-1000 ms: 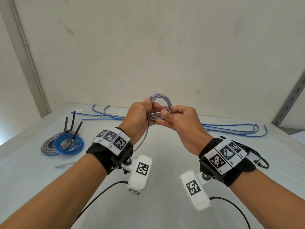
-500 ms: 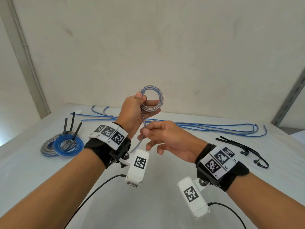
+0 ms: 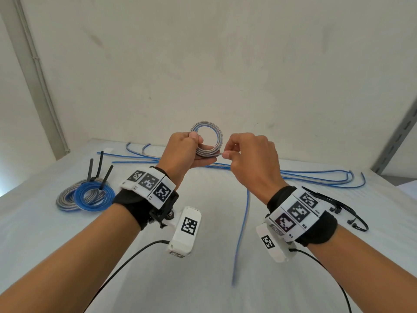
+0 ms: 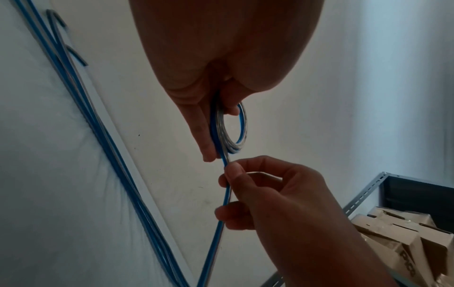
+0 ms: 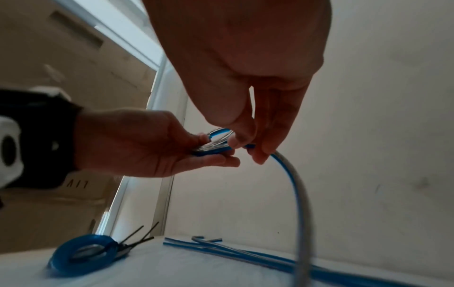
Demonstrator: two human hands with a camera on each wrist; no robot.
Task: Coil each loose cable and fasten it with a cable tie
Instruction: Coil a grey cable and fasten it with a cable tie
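A small coil of blue-and-silver cable [image 3: 208,141] is held up above the white table, gripped by my left hand [image 3: 188,152] between thumb and fingers; the same coil [image 4: 229,128] shows edge-on in the left wrist view. My right hand [image 3: 246,154] pinches the cable's loose run right beside the coil [image 5: 216,143]. From that pinch the free tail [image 3: 242,227] hangs down towards the table, and it [image 5: 298,203] arcs downward in the right wrist view. Black cable ties [image 3: 336,206] lie on the table at the right.
Two finished coils [image 3: 86,195] with black tie ends sticking up rest at the table's left. Several long loose blue cables [image 3: 311,177] lie along the back edge by the wall. A metal shelf upright [image 3: 397,136] stands at the right, with cardboard boxes [image 4: 398,238] behind it.
My right hand has come back up from below to the coil's right side, carrying the cable's run with it. The left hand keeps holding the coil at about the same height.
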